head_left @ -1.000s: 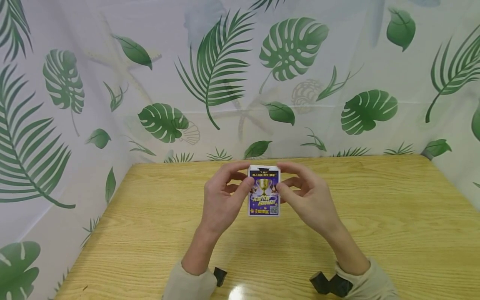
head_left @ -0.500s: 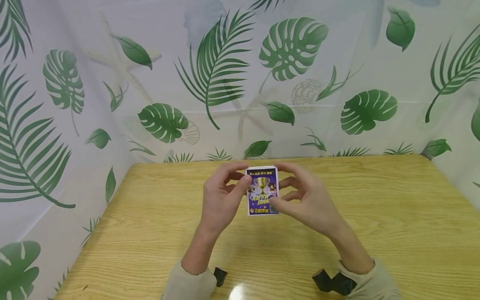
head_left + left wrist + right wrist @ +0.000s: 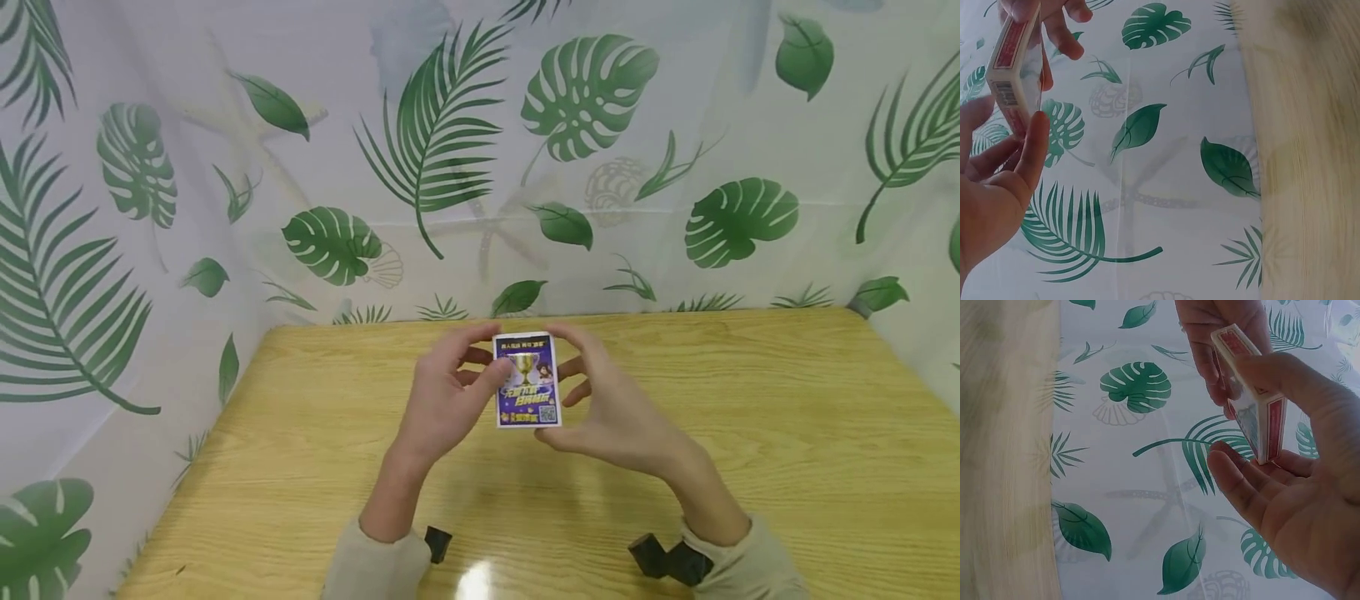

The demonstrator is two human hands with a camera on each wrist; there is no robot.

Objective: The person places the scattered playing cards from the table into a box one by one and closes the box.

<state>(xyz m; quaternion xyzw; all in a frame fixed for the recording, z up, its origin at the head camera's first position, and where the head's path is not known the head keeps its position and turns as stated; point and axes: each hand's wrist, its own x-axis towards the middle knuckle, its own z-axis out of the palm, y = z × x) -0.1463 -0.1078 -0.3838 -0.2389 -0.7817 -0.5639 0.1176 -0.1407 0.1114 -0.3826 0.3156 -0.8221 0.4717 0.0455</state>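
Observation:
A small playing-card box [image 3: 529,396] is held above the table in the head view, its purple face with a gold trophy towards me. My left hand [image 3: 441,396] grips its left side, thumb over the printed face and a finger by the top corner. At the other side my right hand [image 3: 630,421] holds it between a finger at the top right corner and the thumb at the lower edge. In the left wrist view the box [image 3: 1010,78] shows red-and-white narrow sides and a barcode. The right wrist view shows the box [image 3: 1270,428] tilted, its red end visible.
A wooden table [image 3: 300,467] spreads below the hands. Behind it and on the left hangs a white cloth [image 3: 465,283] printed with green leaves. Black blocks [image 3: 671,560] sit by the right cuff, and another black block [image 3: 438,544] by the left cuff.
The right thumb has slid from the box's printed face down to its lower edge. The dark notch at the top end has gone from sight. The left hand keeps its grip.

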